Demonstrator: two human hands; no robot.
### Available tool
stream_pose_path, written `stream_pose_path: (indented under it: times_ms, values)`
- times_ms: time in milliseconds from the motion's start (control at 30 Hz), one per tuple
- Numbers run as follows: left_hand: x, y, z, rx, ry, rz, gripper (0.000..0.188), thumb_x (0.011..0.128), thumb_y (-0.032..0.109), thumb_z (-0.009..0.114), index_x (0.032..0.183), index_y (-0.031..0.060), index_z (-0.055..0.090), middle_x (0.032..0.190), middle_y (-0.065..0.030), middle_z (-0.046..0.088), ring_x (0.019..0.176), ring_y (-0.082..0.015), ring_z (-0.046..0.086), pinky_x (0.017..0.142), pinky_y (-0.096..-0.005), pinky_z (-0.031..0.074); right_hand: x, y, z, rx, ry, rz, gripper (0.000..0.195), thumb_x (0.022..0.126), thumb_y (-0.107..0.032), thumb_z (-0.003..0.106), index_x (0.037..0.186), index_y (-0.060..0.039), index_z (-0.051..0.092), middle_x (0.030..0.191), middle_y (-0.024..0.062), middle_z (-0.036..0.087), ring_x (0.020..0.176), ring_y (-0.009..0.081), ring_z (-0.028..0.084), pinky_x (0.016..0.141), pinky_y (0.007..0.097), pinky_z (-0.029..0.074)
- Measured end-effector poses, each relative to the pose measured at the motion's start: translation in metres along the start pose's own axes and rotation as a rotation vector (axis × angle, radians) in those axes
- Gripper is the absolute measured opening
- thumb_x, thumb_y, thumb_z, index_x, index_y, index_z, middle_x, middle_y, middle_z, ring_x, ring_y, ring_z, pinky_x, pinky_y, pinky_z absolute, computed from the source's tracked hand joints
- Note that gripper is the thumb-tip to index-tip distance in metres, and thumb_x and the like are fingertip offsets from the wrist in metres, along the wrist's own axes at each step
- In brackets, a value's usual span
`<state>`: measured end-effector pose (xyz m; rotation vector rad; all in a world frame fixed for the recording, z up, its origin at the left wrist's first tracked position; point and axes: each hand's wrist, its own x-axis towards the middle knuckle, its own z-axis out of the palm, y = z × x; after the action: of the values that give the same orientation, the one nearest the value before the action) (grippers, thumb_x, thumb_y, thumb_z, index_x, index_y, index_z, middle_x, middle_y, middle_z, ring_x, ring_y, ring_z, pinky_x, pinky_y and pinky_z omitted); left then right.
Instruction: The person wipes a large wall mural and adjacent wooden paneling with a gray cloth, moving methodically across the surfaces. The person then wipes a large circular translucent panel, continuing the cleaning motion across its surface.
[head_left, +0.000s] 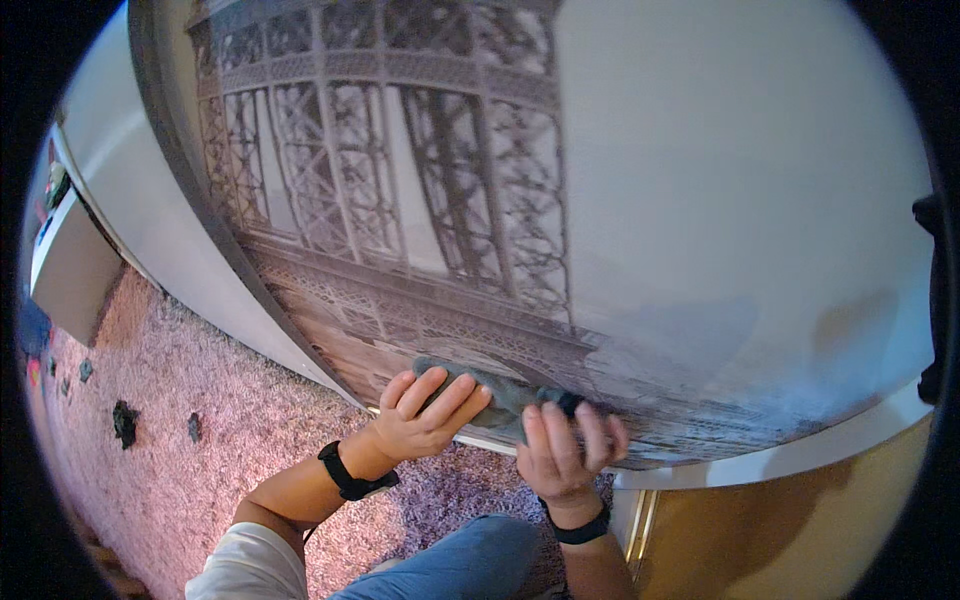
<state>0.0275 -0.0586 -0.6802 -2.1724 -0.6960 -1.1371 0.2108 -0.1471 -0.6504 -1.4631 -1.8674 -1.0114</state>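
A soft grey-green cloth (506, 397), possibly a sock, lies along the lower edge of a large surface printed with the Eiffel Tower (442, 180). My left hand (427, 416) presses its fingers over the cloth's left part. At the other end my right hand (566, 450), blurred, has its fingers curled at the cloth, by a dark bunched part (561, 399). What sits under the right fingers is partly hidden. Both wrists wear black bands.
Pink shag carpet (247, 375) spreads below and left, with several small dark crumpled pieces, one black (125, 424), on it. A white box-like piece (79, 262) stands at far left. A white rim (720, 472) borders the printed surface. My jeans-clad leg (457, 562) is below.
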Motion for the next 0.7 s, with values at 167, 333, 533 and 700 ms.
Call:
stream_pose_path:
  times_ms: [167, 333, 533, 700]
  values:
    - [0.093, -0.005, -0.018, -0.041, 0.245, -0.103, 0.03, 0.081, 0.023, 0.061, 0.111, 0.0222, 0.064, 0.119, 0.0019, 0.056, 0.114, -0.0206, 0.045, 0.101, -0.0377, 0.027, 0.075, 0.04, -0.046, -0.103, 0.163, -0.087, 0.029, 0.079, -0.016, 0.051, 0.105, -0.0099, 0.062, 0.116, 0.0073, 0.054, 0.113, 0.0334, 0.043, 0.093, 0.0519, 0.035]
    - [0.125, 0.003, -0.023, -0.126, 0.243, -0.051, 0.028, 0.085, 0.033, 0.057, 0.111, 0.0248, 0.065, 0.122, -0.0018, 0.055, 0.114, -0.0223, 0.045, 0.101, -0.0388, 0.027, 0.084, 0.049, -0.061, -0.097, 0.221, 0.128, 0.025, 0.08, -0.014, 0.057, 0.105, -0.0157, 0.063, 0.117, 0.0014, 0.055, 0.116, 0.0315, 0.043, 0.094, 0.0461, 0.034]
    - [0.048, 0.041, 0.014, -0.071, 0.073, 0.171, 0.031, 0.083, 0.027, 0.055, 0.112, 0.0288, 0.065, 0.125, 0.0042, 0.052, 0.113, -0.017, 0.045, 0.101, -0.0358, 0.026, -0.018, 0.041, -0.026, -0.017, 0.145, 0.257, 0.023, 0.079, -0.014, 0.062, 0.101, -0.018, 0.064, 0.113, -0.0024, 0.056, 0.114, 0.0245, 0.044, 0.093, 0.046, 0.032]
    - [0.065, 0.058, 0.016, -0.063, 0.095, 0.198, 0.031, 0.083, 0.024, 0.055, 0.112, 0.0281, 0.065, 0.122, 0.006, 0.054, 0.111, -0.0154, 0.046, 0.1, -0.0345, 0.025, -0.028, 0.052, -0.035, -0.08, 0.145, 0.272, 0.021, 0.079, -0.012, 0.061, 0.1, -0.0165, 0.065, 0.111, -0.0012, 0.058, 0.113, 0.0242, 0.045, 0.09, 0.0451, 0.034]
